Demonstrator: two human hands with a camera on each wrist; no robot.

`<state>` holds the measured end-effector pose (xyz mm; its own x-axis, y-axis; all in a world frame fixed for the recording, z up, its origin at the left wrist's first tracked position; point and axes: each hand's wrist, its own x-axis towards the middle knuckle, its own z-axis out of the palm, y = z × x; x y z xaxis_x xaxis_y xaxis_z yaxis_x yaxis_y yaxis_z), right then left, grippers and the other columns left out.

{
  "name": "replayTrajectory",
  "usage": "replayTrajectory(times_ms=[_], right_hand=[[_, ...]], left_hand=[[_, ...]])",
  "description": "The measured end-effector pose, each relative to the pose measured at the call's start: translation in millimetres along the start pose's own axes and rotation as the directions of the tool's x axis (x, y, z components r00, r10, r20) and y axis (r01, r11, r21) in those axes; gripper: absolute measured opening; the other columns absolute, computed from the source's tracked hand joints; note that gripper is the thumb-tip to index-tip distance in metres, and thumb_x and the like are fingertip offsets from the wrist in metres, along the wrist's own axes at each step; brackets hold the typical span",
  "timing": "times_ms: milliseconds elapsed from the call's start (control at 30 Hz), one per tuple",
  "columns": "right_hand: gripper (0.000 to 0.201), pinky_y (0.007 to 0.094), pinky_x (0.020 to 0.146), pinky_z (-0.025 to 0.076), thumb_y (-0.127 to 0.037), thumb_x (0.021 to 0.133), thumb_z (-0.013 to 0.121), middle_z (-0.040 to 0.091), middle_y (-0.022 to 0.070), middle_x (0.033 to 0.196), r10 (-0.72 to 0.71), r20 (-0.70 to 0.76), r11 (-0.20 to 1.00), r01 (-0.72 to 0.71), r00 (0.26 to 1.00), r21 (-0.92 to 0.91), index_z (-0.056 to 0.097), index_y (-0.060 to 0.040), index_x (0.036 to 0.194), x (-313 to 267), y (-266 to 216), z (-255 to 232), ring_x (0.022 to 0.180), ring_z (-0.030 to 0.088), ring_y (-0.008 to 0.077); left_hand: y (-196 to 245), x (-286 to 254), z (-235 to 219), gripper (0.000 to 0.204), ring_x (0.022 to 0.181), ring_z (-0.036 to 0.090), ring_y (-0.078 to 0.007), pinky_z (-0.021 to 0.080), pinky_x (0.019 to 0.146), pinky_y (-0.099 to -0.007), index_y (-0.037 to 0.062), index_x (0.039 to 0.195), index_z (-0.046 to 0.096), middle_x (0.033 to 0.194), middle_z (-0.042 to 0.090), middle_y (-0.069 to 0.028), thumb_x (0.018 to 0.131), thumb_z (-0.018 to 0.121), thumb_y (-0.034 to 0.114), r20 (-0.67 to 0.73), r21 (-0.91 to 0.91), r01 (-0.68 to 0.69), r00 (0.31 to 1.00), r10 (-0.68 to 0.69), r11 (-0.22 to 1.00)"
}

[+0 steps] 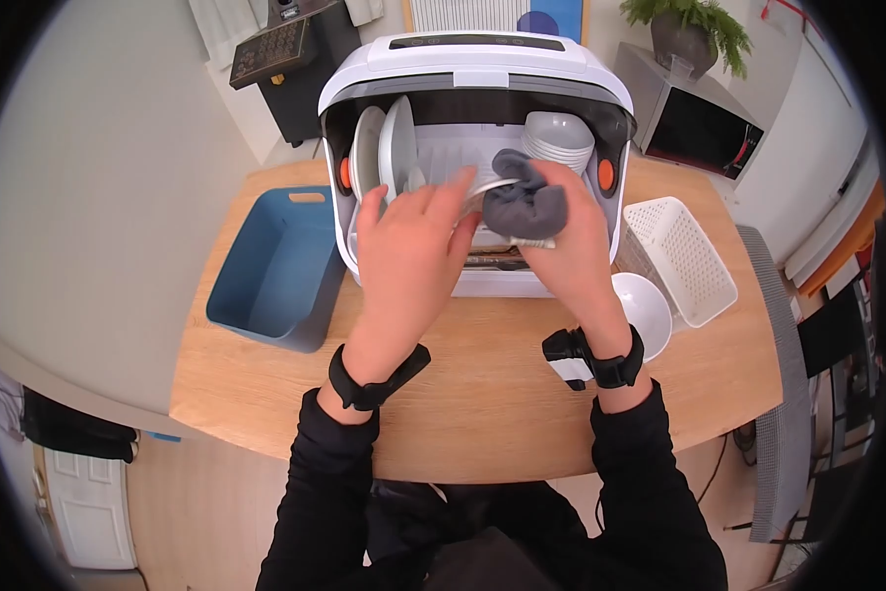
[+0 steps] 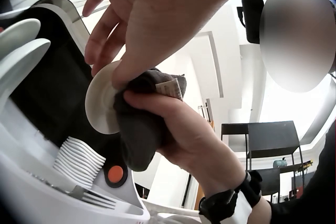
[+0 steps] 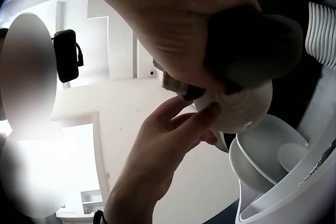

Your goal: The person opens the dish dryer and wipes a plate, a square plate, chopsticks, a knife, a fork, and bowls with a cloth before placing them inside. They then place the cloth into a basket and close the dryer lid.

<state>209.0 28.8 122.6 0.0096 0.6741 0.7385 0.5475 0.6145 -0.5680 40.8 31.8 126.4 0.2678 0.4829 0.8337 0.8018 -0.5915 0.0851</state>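
Observation:
Both hands are over the front of an open white dish cabinet (image 1: 482, 286). My left hand (image 1: 413, 236) pinches the edge of a small white dish (image 2: 101, 103) with the thumb against its face. A bunched dark grey cloth (image 1: 526, 209) is in my right hand (image 1: 576, 246), pressed over the dish's other side; a pale label (image 2: 169, 88) shows on it. The cloth hides part of the dish. Behind the left hand, large white plates (image 1: 399, 148) stand upright in the cabinet. A stack of white bowls (image 1: 559, 138) sits inside at the right.
Cutlery (image 2: 92, 198) lies along the cabinet's front. A blue bin (image 1: 275, 266) stands on the wooden table (image 1: 462, 394) to the left. To the right are a white perforated basket (image 1: 694, 261) and a white bowl (image 1: 644, 315). A microwave (image 1: 699, 123) is farther back.

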Motion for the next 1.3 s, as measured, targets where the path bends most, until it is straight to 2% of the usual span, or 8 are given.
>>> replayTrajectory(times_ms=[167,367,467,633,767,1067,1167,1300], right_hand=[[0.044,0.0277,0.085,0.048,-0.007,0.075,0.075,0.065,0.0073,0.105,0.321,0.057,0.828,-0.309,0.945,0.468,0.059,-0.0029,0.115,4.8,-2.7,-1.9,0.095,0.061,0.0144],[0.049,0.0297,0.081,0.050,-0.003,0.068,0.075,0.064,0.0103,0.110,-0.212,-0.041,0.952,0.197,0.976,-0.236,0.058,-0.0071,0.115,-2.8,-6.3,1.8,0.096,0.065,0.0227],[0.045,0.0288,0.083,0.049,-0.006,0.074,0.076,0.065,0.0085,0.106,-0.088,-0.152,0.995,0.081,0.985,-0.049,0.058,-0.0049,0.115,-2.1,-0.7,0.2,0.094,0.063,0.0174],[0.041,0.0259,0.082,0.048,-0.008,0.078,0.077,0.065,0.0049,0.100,0.225,-0.130,0.884,-0.146,0.966,0.444,0.056,-0.0024,0.114,6.0,-2.0,-2.9,0.091,0.060,0.0110],[0.043,0.0258,0.086,0.046,-0.004,0.077,0.076,0.063,0.0049,0.105,0.071,-0.109,0.948,-0.034,0.992,0.316,0.056,-0.0033,0.115,-0.7,8.5,7.3,0.096,0.059,0.0120],[0.053,0.0354,0.100,0.041,0.003,0.066,0.073,0.058,0.0168,0.122,-0.101,-0.037,0.994,0.103,0.994,0.040,0.061,-0.0101,0.117,2.4,8.6,-1.9,0.120,0.053,0.0318],[0.062,0.0371,0.100,0.042,0.002,0.066,0.074,0.056,0.0191,0.129,-0.012,0.057,0.998,0.016,0.998,-0.063,0.059,-0.0126,0.124,0.2,10.8,-3.6,0.126,0.050,0.0340],[0.077,0.0373,0.093,0.049,0.003,0.062,0.073,0.045,0.0177,0.141,-0.077,0.062,0.993,0.082,0.995,-0.084,0.052,-0.0181,0.133,-0.2,4.1,0.9,0.120,0.053,0.0375]], left_hand=[[0.9,-6.9,7.9,0.019,0.074,0.062,-0.0216,0.042,0.089,-0.0414,0.0095,0.103,0.060,0.075,0.064,-0.0011,0.085,0.066,0.008,0.122,-0.306,0.217,0.975,-0.188,0.927],[-0.3,-6.2,3.5,0.019,0.071,0.063,-0.0211,0.041,0.091,-0.0414,0.0095,0.104,0.060,0.077,0.066,-0.0030,0.085,0.066,0.010,-0.023,0.155,0.013,1.000,-0.010,0.988],[-6.1,-2.3,3.7,0.020,0.068,0.061,-0.0166,0.042,0.091,-0.0384,0.0085,0.105,0.063,0.074,0.066,-0.0039,0.086,0.066,0.005,-0.073,-0.199,0.049,0.995,-0.065,0.979],[-10.4,0.3,0.9,0.026,0.069,0.062,-0.0153,0.046,0.076,-0.0311,0.0010,0.098,0.065,0.075,0.068,-0.0084,0.098,0.051,0.023,0.427,-0.730,0.539,0.840,-0.335,0.421],[-16.7,0.9,9.9,0.051,0.068,0.061,-0.0161,0.047,0.074,-0.0289,-0.0017,0.094,0.065,0.071,0.066,-0.0106,0.101,0.039,0.042,0.626,-0.708,0.690,0.712,-0.318,0.152],[-18.9,3.8,17.2,0.031,0.094,0.057,-0.0139,0.039,0.092,-0.0379,0.0106,0.101,0.064,0.088,0.066,-0.0004,0.098,0.052,0.038,0.803,-0.595,0.680,0.489,-0.340,-0.428],[-16.0,2.5,19.6,0.026,0.093,0.058,-0.0141,0.041,0.090,-0.0341,0.0094,0.105,0.064,0.094,0.067,-0.0016,0.096,0.058,0.033,0.715,-0.691,0.628,0.521,-0.465,-0.359],[-13.3,-1.2,22.3,0.021,0.089,0.061,-0.0138,0.038,0.094,-0.0356,0.0065,0.104,0.064,0.093,0.069,-0.0034,0.096,0.058,0.025,0.505,-0.852,0.509,0.733,-0.456,-0.126]])
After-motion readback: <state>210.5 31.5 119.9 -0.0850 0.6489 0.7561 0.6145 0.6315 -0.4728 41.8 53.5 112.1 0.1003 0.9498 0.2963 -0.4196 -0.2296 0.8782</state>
